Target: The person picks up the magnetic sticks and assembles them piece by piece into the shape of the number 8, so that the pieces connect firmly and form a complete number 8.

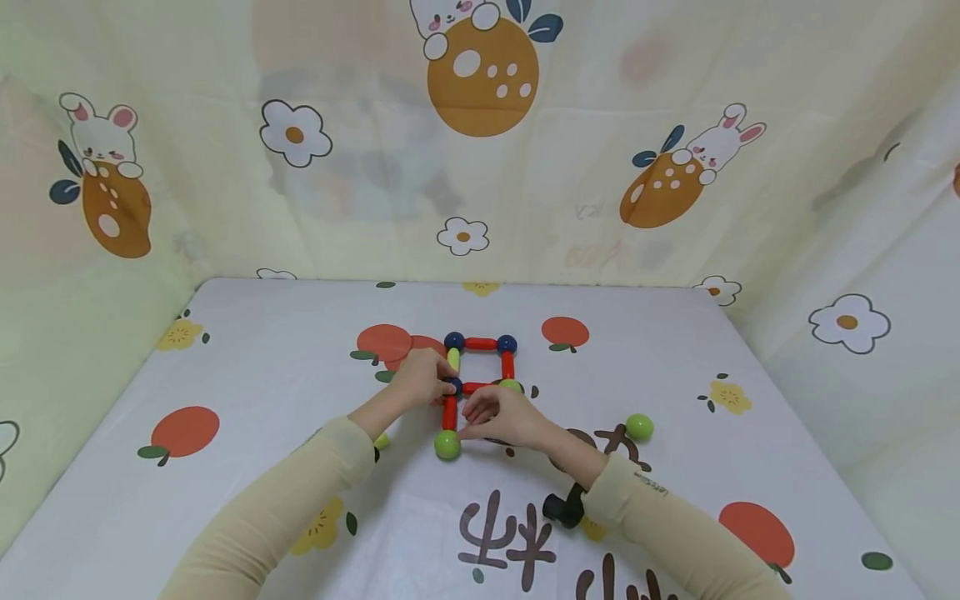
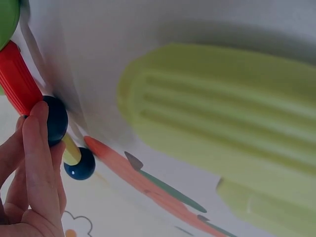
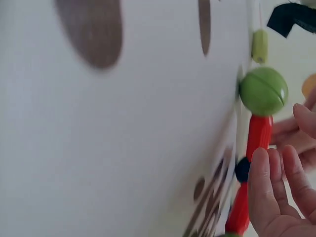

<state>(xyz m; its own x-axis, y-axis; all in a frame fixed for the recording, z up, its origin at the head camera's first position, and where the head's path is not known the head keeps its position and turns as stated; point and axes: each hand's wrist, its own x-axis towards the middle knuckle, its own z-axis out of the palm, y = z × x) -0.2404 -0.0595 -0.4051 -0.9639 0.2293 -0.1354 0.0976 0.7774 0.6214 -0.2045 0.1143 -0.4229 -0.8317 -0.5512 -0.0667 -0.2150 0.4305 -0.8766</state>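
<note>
A flat frame of toy rods and balls lies on the table. Its far corners are a blue ball [image 1: 454, 341] and another blue ball [image 1: 507, 343], joined by a red rod [image 1: 481, 343]. My left hand [image 1: 422, 377] pinches the near-left blue ball [image 2: 58, 121], partly covered by fingers. From that ball a red rod [image 1: 449, 413] runs toward me to a green ball [image 1: 447, 445]. My right hand [image 1: 510, 417] is beside this rod and ball, fingers extended and holding nothing. It partly hides the near-right green ball [image 1: 511, 385]. A yellow-green rod [image 1: 453, 359] forms the left side.
A loose green ball [image 1: 640, 427] lies to the right. Below my left wrist is a loose yellow-green rod [image 2: 222, 108], large in the left wrist view. A black device [image 1: 566, 508] shows by the right sleeve. The printed cloth [image 1: 300, 500] covers the table; curtains hang around.
</note>
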